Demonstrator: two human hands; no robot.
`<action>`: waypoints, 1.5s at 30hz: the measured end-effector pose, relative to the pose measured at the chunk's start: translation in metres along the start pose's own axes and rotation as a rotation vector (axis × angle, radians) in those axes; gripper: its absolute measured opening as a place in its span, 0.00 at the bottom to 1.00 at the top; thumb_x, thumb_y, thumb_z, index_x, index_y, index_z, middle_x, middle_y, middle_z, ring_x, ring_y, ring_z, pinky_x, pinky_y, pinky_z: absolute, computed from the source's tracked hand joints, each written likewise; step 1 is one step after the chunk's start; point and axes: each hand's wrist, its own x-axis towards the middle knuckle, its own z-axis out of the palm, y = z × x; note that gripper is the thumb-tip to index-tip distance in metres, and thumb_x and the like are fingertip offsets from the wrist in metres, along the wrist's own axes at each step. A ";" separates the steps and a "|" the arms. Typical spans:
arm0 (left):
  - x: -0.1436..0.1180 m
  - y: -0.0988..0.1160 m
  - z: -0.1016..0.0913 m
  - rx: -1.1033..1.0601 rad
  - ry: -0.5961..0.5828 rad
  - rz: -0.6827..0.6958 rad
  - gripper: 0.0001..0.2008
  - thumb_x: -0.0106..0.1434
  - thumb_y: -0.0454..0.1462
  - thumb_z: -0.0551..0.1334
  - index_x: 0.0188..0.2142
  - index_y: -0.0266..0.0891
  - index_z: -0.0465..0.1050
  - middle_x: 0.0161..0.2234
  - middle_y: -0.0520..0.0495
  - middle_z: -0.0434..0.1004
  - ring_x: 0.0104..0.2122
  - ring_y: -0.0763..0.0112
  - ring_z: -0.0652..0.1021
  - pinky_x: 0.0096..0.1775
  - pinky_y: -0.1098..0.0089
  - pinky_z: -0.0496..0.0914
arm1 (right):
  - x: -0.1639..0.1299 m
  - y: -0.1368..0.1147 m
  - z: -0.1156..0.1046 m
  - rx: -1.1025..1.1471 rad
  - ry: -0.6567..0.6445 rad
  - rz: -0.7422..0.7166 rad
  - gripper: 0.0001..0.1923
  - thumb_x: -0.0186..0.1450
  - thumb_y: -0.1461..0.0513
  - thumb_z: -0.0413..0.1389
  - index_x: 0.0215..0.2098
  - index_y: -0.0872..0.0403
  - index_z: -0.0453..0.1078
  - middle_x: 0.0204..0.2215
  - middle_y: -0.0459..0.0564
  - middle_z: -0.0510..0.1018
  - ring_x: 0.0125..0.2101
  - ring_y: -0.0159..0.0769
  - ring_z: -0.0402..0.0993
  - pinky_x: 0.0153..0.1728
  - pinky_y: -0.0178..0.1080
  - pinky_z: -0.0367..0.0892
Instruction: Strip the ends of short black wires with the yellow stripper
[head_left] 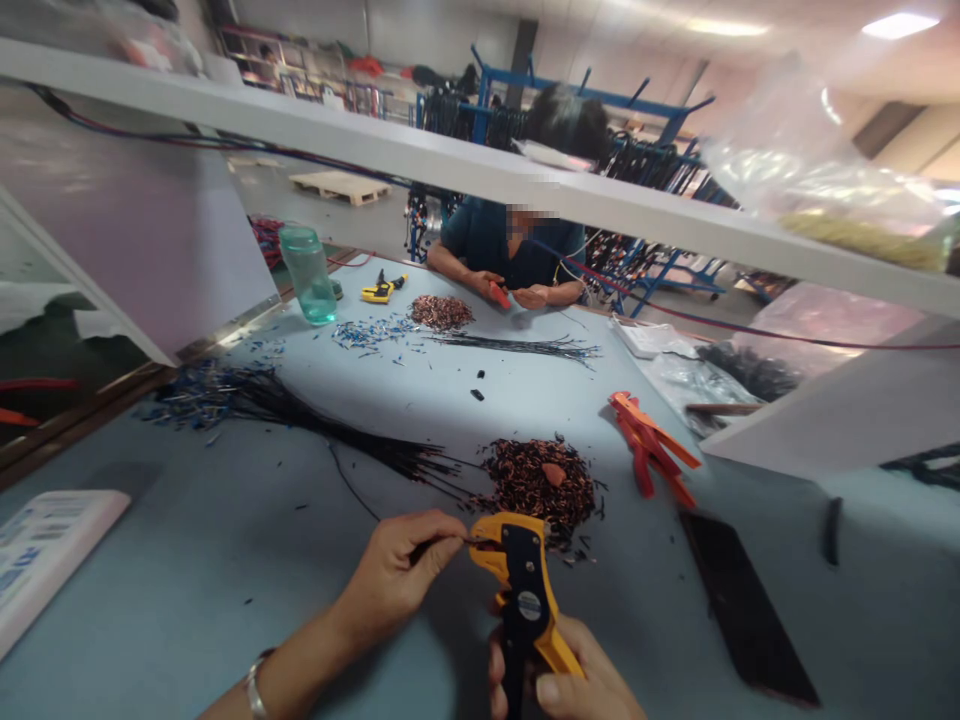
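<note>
My right hand (570, 670) is wrapped round the handles of a yellow and black wire stripper (525, 590), its jaws pointing up and to the left. Between the thumb and fingers of my left hand (409, 560) is a thin black wire (349, 480), whose end sits at the stripper's jaws. The exact end of the wire is hidden there. Behind my left hand lies a bundle of black wires (337, 425), with blue-tipped ends at its left. Just beyond the stripper is a heap of short black and copper-coloured scraps (536, 485).
Red and orange pliers (652, 445) and a black phone-like slab (750, 605) lie at the right. A white box (56, 550) is at the left. Across the table sits a person (510, 245) holding a red tool. A green bottle (309, 275) stands far left, below a white beam (450, 155).
</note>
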 end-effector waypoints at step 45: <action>-0.003 0.001 0.011 -0.010 -0.028 -0.142 0.14 0.63 0.39 0.56 0.26 0.35 0.73 0.19 0.52 0.70 0.20 0.75 0.68 0.23 0.77 0.61 | 0.000 0.029 -0.004 -0.187 0.290 -0.004 0.29 0.52 0.43 0.65 0.34 0.57 0.66 0.15 0.40 0.67 0.12 0.23 0.60 0.15 0.29 0.53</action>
